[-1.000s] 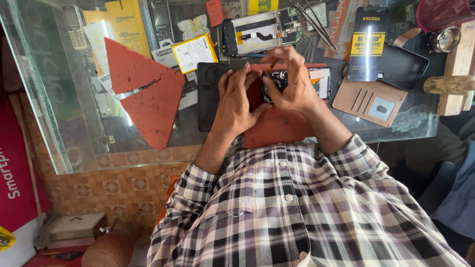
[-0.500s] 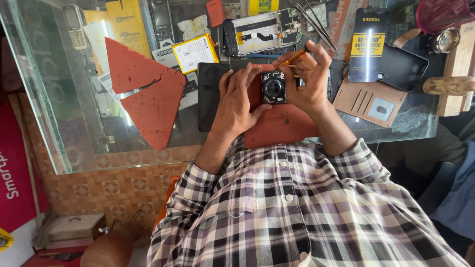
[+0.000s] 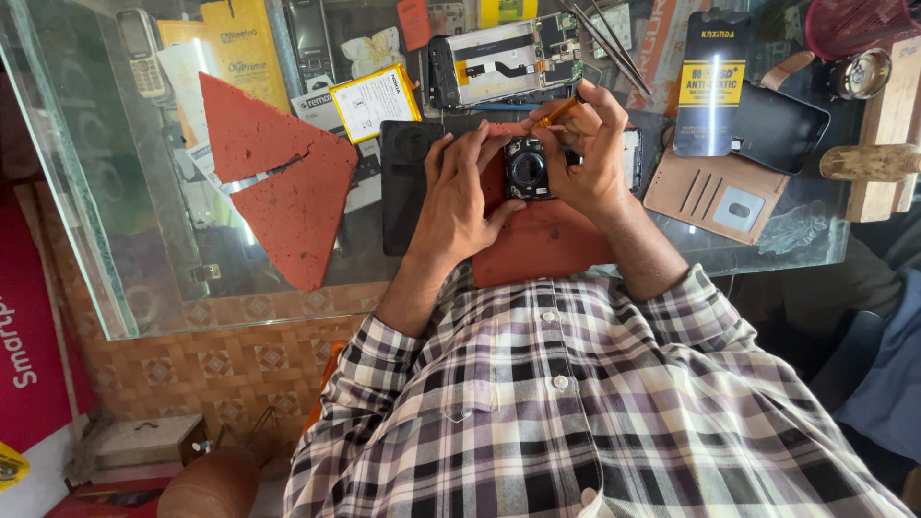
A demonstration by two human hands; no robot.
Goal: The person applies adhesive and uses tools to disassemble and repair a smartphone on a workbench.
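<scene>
Head view, looking down over a plaid shirt (image 3: 576, 412) to a glass counter (image 3: 115, 221).

Item 1: phone (image 3: 526, 173), small and dark with a round camera ring on its back. It sits over a red mat (image 3: 542, 245) at the near middle of the counter, between the two hands and touching both.

Item 2: left hand (image 3: 460, 197). Fingers curled partway, bearing on the phone's left edge, thumb reaching toward its lower left corner. The fingertips lie along the upper left of the phone; the palm rests to its left.

Item 3: right hand (image 3: 590, 158). Fingers bent close over the phone's right side, covering that edge. Thumb and forefinger pinch an orange-handled tool (image 3: 558, 112), which slants up and left above the phone's top edge. Whether its tip meets the phone cannot be told.

Item 4: black phone back cover (image 3: 408, 182), flat, just left of the left hand.

Item 5: opened phone chassis (image 3: 504, 62) with its circuit board exposed, beyond the hands.

Item 6: yellow-edged battery (image 3: 374, 101), left of the chassis.

Item 7: two red triangular mat pieces (image 3: 278, 182), well left of the hands.

Item 8: brown wallet case (image 3: 715, 197), right of the right hand.
</scene>
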